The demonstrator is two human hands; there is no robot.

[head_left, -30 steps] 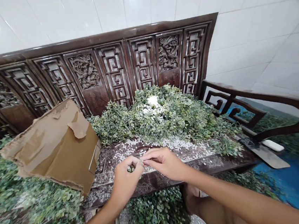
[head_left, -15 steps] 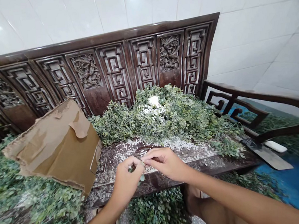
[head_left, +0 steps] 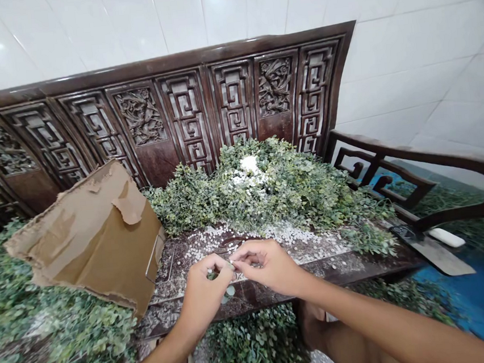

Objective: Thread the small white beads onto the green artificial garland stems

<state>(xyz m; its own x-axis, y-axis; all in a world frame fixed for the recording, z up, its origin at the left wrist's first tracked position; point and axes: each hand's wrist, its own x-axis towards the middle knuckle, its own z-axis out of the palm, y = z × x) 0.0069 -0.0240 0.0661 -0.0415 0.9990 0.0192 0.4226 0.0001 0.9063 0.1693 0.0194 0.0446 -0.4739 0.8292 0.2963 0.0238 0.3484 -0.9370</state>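
Note:
My left hand [head_left: 205,288] is closed in a pinch on a small leafy sprig, whose round green leaves [head_left: 230,291] hang below the thumb. The fingertips of my right hand [head_left: 271,265] meet those of the left at the sprig's tip, also pinched; a tiny pale bit shows there, too small to name surely. Both hands are above the front of a dark wooden bench seat [head_left: 253,295]. Small white discs [head_left: 290,235] lie scattered on the seat just beyond them. Behind rises a heap of leafy sprigs [head_left: 311,189] with a pile of white bits [head_left: 249,165] on top.
A torn cardboard box [head_left: 97,241] stands at left, with more greenery [head_left: 69,341] around it. A cleaver [head_left: 439,255] with a white handle lies by the bench's right armrest [head_left: 445,156]. Greenery [head_left: 258,345] also fills the floor below the seat. The carved backrest [head_left: 151,150] stands behind.
My right fingers have curled slightly and shifted a little at the sprig's tip. The leaf hanging under my left hand has turned slightly. The left hand has barely moved.

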